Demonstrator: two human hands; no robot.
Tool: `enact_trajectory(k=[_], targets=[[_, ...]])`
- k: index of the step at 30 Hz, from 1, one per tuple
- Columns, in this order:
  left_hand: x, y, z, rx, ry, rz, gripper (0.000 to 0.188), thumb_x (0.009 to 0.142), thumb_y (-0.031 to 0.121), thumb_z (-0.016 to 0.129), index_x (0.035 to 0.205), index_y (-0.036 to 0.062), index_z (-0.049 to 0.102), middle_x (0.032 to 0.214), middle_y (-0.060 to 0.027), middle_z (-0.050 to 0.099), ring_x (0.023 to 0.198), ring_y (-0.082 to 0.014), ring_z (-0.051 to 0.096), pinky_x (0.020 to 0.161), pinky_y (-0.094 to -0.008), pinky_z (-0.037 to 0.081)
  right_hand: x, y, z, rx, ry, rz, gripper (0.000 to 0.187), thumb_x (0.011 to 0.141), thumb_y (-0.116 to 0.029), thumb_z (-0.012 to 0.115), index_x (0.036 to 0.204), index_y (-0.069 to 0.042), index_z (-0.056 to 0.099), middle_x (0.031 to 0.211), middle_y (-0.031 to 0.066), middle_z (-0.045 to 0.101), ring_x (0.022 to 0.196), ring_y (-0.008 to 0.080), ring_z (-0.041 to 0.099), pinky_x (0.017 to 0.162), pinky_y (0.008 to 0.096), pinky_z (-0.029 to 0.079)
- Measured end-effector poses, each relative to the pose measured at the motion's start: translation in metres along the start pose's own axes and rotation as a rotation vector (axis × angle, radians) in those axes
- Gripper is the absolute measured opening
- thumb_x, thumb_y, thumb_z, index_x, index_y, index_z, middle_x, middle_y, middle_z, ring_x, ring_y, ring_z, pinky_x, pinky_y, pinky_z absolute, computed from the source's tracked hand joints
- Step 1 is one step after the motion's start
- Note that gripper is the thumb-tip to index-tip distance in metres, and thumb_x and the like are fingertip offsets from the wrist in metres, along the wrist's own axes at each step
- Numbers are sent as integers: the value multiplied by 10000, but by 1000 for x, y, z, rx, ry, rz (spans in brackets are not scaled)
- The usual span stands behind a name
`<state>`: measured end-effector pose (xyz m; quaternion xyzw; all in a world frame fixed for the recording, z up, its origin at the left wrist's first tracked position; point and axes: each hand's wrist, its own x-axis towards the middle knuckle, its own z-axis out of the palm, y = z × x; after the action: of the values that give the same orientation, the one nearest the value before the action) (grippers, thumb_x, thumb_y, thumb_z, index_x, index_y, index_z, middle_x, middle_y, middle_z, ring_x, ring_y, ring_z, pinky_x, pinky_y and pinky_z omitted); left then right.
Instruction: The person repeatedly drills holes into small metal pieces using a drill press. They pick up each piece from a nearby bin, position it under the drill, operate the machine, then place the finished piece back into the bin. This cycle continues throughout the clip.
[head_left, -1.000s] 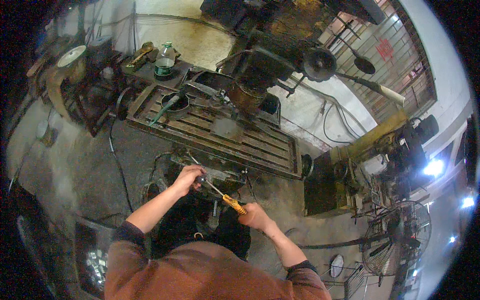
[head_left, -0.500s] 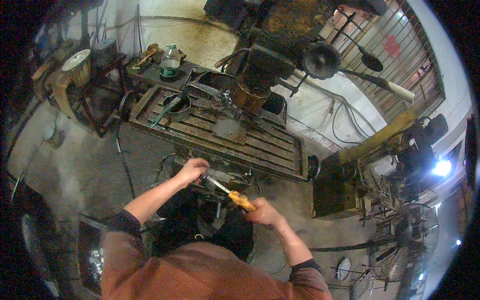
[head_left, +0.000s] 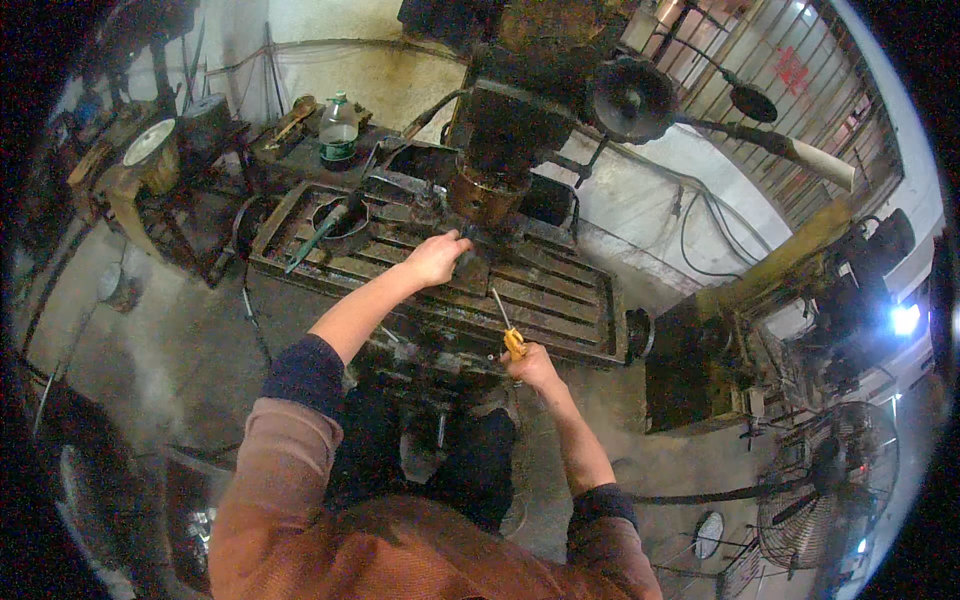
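Note:
My right hand is wrapped round the yellow grip of what looks like an air blow gun. Its thin metal nozzle points up and away over the front part of the slotted machine table. Further left, my left hand reaches over that table, its fingers curled close together just below the spindle head. Whatever they pinch is small, dark and hard to make out. Beside these fingers lies a flat grey block, partly covered by the hand.
A round pan with a green-handled brush sits on the table's left end. Behind it stands a clear bottle with green liquid. A lamp hangs at upper right; a caged fan stands at lower right.
My left hand has moved away from the nozzle tip, up and over the table beneath the spindle. The right hand has risen, turning the yellow tool's nozzle more upright.

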<state>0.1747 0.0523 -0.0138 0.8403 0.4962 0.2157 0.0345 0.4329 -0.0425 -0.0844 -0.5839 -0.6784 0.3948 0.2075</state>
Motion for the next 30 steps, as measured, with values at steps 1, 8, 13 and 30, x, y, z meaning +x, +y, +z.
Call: enact_trajectory(k=[1, 8, 13, 30], targets=[[2, 4, -4, 30, -7, -17, 387, 641, -17, 545, 1019, 60, 509, 978, -177, 486, 855, -335, 533, 726, -418, 444, -3, 2, 2, -175, 25, 73, 200, 604, -97, 572, 762, 21, 612, 727, 144, 620, 696, 207, 598, 635, 284, 456], [-3, -8, 15, 255, 118, 9, 220, 658, 92, 572, 872, 63, 532, 809, -134, 553, 697, -298, 577, 641, -395, 458, -40, 20, -7, -281, 89, 59, 335, 587, -176, 581, 869, 1, 623, 707, 192, 599, 682, 292, 602, 650, 330, 474], [15, -6, 17, 180, 171, -28, 188, 648, 96, 570, 831, 58, 551, 711, -141, 575, 668, -305, 584, 586, -398, 467, -72, 43, -26, -313, 173, -2, 295, 630, -159, 578, 870, 7, 622, 676, 154, 608, 615, 173, 591, 597, 281, 461], [42, -11, 36, 35, 281, -335, 299, 684, 220, 636, 859, 2, 531, 708, -164, 598, 681, -296, 601, 570, -396, 484, -110, -143, -344, -610, 1113, -814, 403, 731, -10, 471, 1134, -2, 481, 1114, 110, 503, 1018, 203, 482, 875, 317, 377]])
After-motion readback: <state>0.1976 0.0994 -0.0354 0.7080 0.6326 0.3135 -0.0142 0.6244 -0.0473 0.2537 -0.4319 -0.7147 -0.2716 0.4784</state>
